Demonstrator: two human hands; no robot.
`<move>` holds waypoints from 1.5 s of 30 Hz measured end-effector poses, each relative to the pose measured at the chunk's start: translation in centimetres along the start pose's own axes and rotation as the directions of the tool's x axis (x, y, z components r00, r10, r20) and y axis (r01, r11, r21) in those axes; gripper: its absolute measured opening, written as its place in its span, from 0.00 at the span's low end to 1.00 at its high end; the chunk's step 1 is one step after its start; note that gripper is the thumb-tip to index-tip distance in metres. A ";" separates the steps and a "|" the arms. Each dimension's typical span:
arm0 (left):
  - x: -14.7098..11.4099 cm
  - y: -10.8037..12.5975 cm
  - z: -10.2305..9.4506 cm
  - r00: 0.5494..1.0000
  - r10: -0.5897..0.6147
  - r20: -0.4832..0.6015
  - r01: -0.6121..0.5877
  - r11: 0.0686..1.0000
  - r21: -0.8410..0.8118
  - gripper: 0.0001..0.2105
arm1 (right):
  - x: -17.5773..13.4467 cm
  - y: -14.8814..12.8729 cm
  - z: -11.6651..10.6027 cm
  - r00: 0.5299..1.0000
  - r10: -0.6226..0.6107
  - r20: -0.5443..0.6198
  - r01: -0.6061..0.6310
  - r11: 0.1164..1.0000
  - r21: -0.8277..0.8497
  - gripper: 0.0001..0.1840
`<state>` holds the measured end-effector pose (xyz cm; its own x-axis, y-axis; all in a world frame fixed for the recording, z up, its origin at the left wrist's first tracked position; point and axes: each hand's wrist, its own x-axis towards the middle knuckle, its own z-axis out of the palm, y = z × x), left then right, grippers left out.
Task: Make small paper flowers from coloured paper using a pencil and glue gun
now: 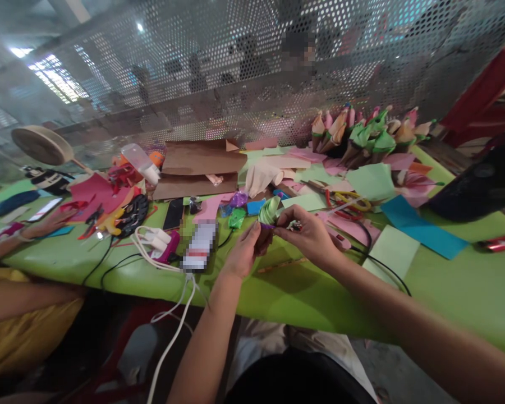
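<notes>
Over the green table, my left hand (247, 249) is closed around the lower part of a paper ice cream cone (269, 210). Its pale green twisted top stands up above my fingers. A narrow purple strip (266, 226) runs below the swirl. My right hand (305, 231) pinches at the right end of that strip, thumb against fingers. The cone's base is mostly hidden by my left hand. Just behind lie a green foil bundle (236, 218) and a purple one (238, 198). A thin pencil-like stick (281, 265) rests below my hands.
Finished paper cones (372, 132) stand bunched at the back right. Scissors (353, 201), a corded pink tool (339, 240) and blue paper (423, 225) lie to the right. At left are a phone (199, 246), white cables (168, 359) and another person's hand (53, 223).
</notes>
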<state>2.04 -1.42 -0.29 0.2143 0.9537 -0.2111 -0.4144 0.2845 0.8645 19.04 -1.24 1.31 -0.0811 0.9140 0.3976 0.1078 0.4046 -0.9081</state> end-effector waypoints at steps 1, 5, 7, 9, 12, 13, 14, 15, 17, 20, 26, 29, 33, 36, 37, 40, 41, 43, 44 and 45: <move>0.0 0.0 0.0 1.000 -0.005 0.004 0.005 1.000 0.009 0.30 | 0.0 0.0 0.0 1.000 -0.005 0.003 0.005 1.000 -0.005 0.14; -0.1 0.2 0.1 1.000 -0.023 -0.005 0.023 0.999 0.034 0.33 | 0.0 0.0 0.0 1.000 -0.019 0.004 0.019 1.000 -0.002 0.11; -0.2 0.3 0.2 0.999 -0.017 -0.027 0.018 0.999 0.038 0.33 | 0.0 0.0 0.0 1.000 -0.017 0.007 0.017 1.000 0.013 0.13; -0.3 0.3 0.3 0.999 -0.019 -0.040 0.021 0.999 0.039 0.33 | 0.0 -0.1 0.0 1.000 -0.011 0.020 0.011 0.999 0.037 0.15; -0.3 0.2 0.2 0.998 -0.030 -0.047 0.032 0.999 0.038 0.33 | 0.1 -0.1 0.0 1.000 -0.007 0.028 0.005 0.998 0.065 0.17; -0.3 0.2 0.1 0.998 -0.033 -0.046 0.035 0.999 0.041 0.33 | 0.1 -0.1 0.0 1.000 -0.005 0.024 0.004 0.998 0.063 0.17; -0.3 0.1 0.1 0.999 -0.034 -0.042 0.036 0.998 0.043 0.33 | 0.1 -0.2 0.0 1.000 -0.003 0.017 0.002 0.998 0.058 0.18; -0.2 0.0 0.0 0.999 -0.035 -0.037 0.037 0.998 0.044 0.34 | 0.1 -0.2 0.0 1.000 -0.001 0.012 0.000 0.999 0.052 0.18; -0.2 -0.1 -0.2 0.999 -0.036 -0.025 0.037 0.998 0.045 0.33 | 0.1 -0.2 0.0 1.000 -0.001 0.009 0.000 0.999 0.046 0.19; -0.1 -0.4 -0.5 0.999 -0.034 -0.010 0.034 0.998 0.046 0.31 | 0.1 -0.2 0.0 1.000 -0.006 0.020 0.005 0.998 0.060 0.20; 0.0 -0.7 -1.0 0.998 -0.036 -0.043 0.037 0.999 0.038 0.32 | 0.0 -0.2 0.0 1.000 0.013 0.005 -0.013 1.000 0.020 0.21; 0.1 -0.6 -0.8 1.000 -0.017 -0.023 0.017 1.000 0.012 0.29 | 0.0 -0.1 0.0 1.000 0.012 0.016 -0.013 1.000 0.028 0.20; 0.2 -0.4 -0.3 1.000 0.030 0.005 -0.030 0.999 0.012 0.26 | -0.2 0.4 0.0 0.999 0.036 0.009 -0.036 0.999 -0.004 0.17; 0.2 -0.4 -0.1 0.998 0.057 0.023 -0.057 0.998 0.013 0.26 | -0.2 0.8 -0.1 0.999 0.048 0.013 -0.047 0.997 -0.061 0.13; 0.2 -0.4 -0.1 0.998 0.056 0.023 -0.057 0.998 0.013 0.26 | -0.2 0.8 -0.1 0.999 0.041 0.017 -0.040 0.997 -0.073 0.11; 0.1 -0.2 0.1 1.000 0.021 0.005 -0.021 1.000 0.023 0.28 | -0.2 0.7 -0.2 1.000 0.013 0.003 -0.013 0.997 -0.077 0.08; 0.1 -0.1 0.1 1.000 0.006 0.002 -0.006 1.000 0.028 0.28 | -0.2 0.5 -0.2 1.000 0.010 -0.006 -0.011 0.997 -0.072 0.08; 0.1 0.1 0.1 1.000 -0.013 0.006 0.013 0.999 0.034 0.28 | -0.1 0.4 -0.2 1.000 0.012 -0.019 -0.013 0.998 -0.058 0.07; 0.1 0.2 0.0 1.000 -0.017 0.009 0.016 0.999 0.035 0.28 | -0.1 0.3 -0.2 1.000 0.013 -0.019 -0.014 0.999 -0.051 0.07; 0.1 0.2 0.0 1.000 -0.016 0.010 0.016 0.999 0.034 0.28 | -0.1 0.3 -0.1 1.000 0.012 -0.016 -0.012 0.999 -0.044 0.07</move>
<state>1.97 -1.23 -0.17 0.2297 0.9480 -0.2203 -0.3804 0.2958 0.8763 19.22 -1.18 1.07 -0.0639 0.9190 0.3891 0.1526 0.3943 -0.9062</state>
